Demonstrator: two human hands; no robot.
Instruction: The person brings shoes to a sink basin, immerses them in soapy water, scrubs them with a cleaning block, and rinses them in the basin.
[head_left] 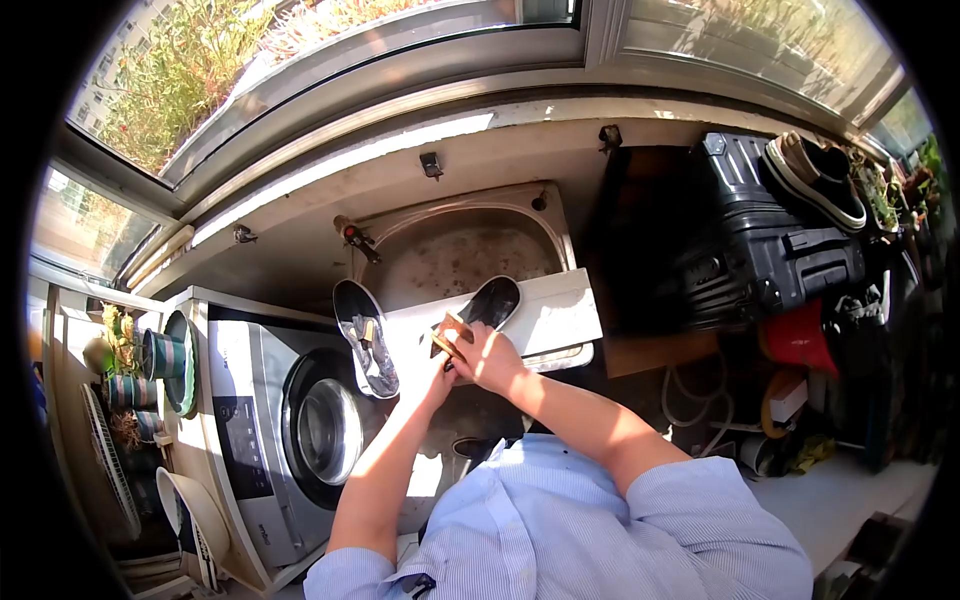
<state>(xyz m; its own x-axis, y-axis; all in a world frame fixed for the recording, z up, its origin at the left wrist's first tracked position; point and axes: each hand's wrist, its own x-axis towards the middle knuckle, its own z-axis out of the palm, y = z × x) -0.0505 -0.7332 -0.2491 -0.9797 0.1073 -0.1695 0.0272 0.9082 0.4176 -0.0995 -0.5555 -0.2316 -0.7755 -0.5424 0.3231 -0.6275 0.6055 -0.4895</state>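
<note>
My left hand and my right hand meet over the white board, fingers closed round a small brown, wooden-looking piece. Its exact kind is hard to make out, as my fingers cover part of it. Just beyond my right hand lies a dark slip-on shoe with a pale sole edge, on the board. Its near end is hidden behind my hands. Left of my hands rests a second dark shoe, opening upward, with greyish material showing inside.
Behind the board is a stained sink with a tap. A washing machine stands at left, near potted plants. To the right are a black suitcase with shoes on top, a red item and a hose.
</note>
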